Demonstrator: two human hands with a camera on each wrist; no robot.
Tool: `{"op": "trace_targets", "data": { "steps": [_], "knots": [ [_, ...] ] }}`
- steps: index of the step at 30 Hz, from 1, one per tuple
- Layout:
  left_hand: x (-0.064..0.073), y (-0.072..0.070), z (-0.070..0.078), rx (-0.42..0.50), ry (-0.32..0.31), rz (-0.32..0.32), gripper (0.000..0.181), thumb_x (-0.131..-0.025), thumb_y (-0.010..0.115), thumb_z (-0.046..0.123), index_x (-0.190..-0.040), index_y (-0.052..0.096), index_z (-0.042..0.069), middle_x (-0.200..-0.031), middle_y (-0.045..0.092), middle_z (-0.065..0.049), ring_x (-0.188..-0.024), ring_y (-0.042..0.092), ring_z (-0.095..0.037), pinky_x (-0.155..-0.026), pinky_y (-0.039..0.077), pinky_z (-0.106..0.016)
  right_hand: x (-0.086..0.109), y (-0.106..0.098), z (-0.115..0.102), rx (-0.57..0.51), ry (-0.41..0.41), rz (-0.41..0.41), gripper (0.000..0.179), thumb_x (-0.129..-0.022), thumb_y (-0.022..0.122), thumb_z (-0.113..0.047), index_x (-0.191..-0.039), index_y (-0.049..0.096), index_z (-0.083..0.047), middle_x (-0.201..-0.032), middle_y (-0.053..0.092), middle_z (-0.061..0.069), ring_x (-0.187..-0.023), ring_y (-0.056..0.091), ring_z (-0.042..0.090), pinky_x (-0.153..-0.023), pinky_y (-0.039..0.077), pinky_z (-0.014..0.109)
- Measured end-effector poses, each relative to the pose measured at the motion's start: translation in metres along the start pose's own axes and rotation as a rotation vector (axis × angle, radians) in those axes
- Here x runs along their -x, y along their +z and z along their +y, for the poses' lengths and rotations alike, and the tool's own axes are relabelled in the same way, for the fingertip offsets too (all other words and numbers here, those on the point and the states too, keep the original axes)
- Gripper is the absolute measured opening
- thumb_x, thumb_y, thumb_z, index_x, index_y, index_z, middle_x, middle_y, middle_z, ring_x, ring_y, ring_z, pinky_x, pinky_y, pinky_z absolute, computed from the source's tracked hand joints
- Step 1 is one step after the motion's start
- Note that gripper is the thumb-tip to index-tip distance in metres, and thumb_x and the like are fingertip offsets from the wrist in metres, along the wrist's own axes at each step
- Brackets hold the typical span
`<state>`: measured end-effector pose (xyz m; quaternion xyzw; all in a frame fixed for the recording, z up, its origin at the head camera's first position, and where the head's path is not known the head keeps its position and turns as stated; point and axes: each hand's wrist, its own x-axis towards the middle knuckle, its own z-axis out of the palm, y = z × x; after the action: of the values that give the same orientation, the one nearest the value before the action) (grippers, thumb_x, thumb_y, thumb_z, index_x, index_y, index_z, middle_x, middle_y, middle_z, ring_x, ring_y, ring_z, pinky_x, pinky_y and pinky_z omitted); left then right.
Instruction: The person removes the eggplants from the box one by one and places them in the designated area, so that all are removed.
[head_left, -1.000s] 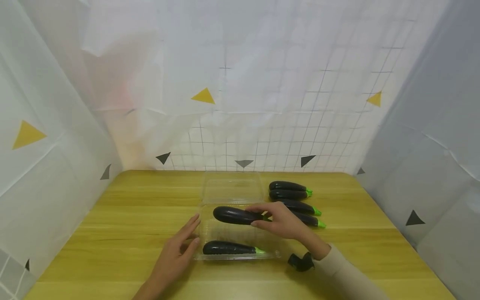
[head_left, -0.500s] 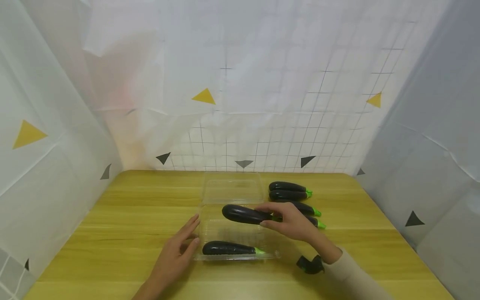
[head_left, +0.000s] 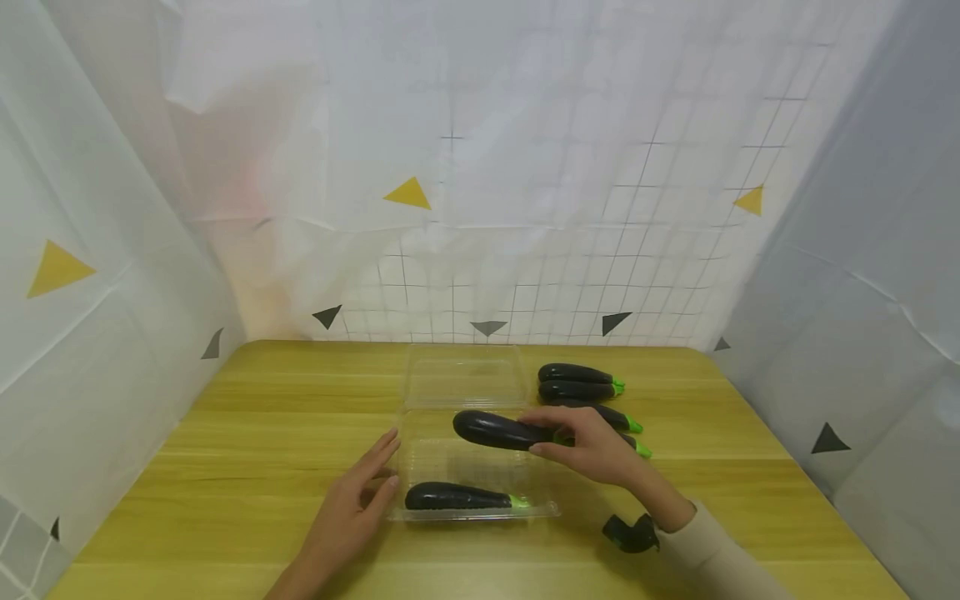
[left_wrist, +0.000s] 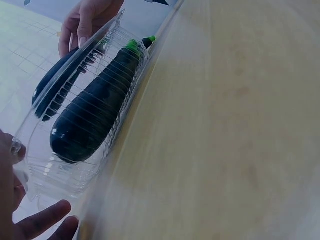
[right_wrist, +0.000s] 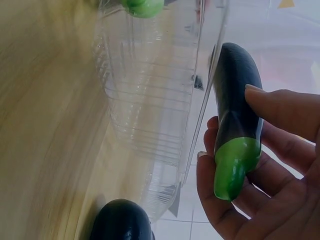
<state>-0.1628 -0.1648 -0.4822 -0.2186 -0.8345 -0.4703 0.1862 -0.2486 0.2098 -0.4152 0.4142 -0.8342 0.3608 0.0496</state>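
Note:
My right hand point(head_left: 588, 442) grips an eggplant point(head_left: 495, 429) near its green stem end and holds it above the clear plastic box point(head_left: 431, 454). In the right wrist view the thumb lies on one side of this eggplant point(right_wrist: 237, 90), with fingers on the other. A second eggplant point(head_left: 457, 496) lies inside the box along its near wall; its dark body point(left_wrist: 92, 110) shows through the ribbed side in the left wrist view. My left hand point(head_left: 348, 500) rests at the box's left side, fingers spread along the edge and curled round nothing.
Several more eggplants point(head_left: 577, 389) lie on the wooden table point(head_left: 262, 433) right of the box, partly behind my right hand. The box's hinged lid point(head_left: 465, 375) lies back toward the wall. A black object point(head_left: 632, 533) shows beside my right wrist.
My right hand has moved a little to the right with the eggplant, over the box. The left hand and the eggplant in the box have stayed in place.

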Motion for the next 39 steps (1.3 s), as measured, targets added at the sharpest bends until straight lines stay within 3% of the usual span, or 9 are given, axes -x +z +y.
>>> {"op": "trace_targets", "data": {
  "steps": [12,23,39],
  "knots": [
    [0.0,-0.001,-0.001,-0.006,-0.007,-0.003,0.055,-0.102,0.066,0.004,-0.154,0.051,0.01,-0.161,0.042,-0.009,-0.114,0.067,-0.029,-0.088,0.059,-0.035,0.002,-0.004,0.0,0.0,0.02,0.002,0.04,-0.098,0.076,-0.022,-0.136,0.069,-0.012,-0.127,0.071,0.003,-0.102,0.068,0.017,-0.074,0.058,0.033],
    [0.0,-0.002,-0.001,-0.003,0.016,-0.001,0.052,-0.104,0.064,0.006,-0.154,0.051,0.01,-0.161,0.042,-0.009,-0.113,0.068,-0.029,-0.088,0.06,-0.037,0.01,-0.005,0.005,-0.008,-0.023,0.05,0.037,-0.095,0.078,-0.014,-0.132,0.071,-0.011,-0.122,0.073,0.002,-0.099,0.069,0.017,-0.073,0.06,0.035],
    [0.001,0.0,-0.003,0.001,0.016,-0.002,0.054,-0.102,0.065,0.003,-0.154,0.051,0.008,-0.16,0.043,-0.013,-0.11,0.069,-0.032,-0.085,0.061,-0.035,0.026,-0.013,0.009,-0.01,0.047,0.053,0.039,-0.094,0.08,-0.017,-0.132,0.071,-0.014,-0.121,0.073,-0.002,-0.095,0.068,0.014,-0.069,0.057,0.033]
  ]
}}
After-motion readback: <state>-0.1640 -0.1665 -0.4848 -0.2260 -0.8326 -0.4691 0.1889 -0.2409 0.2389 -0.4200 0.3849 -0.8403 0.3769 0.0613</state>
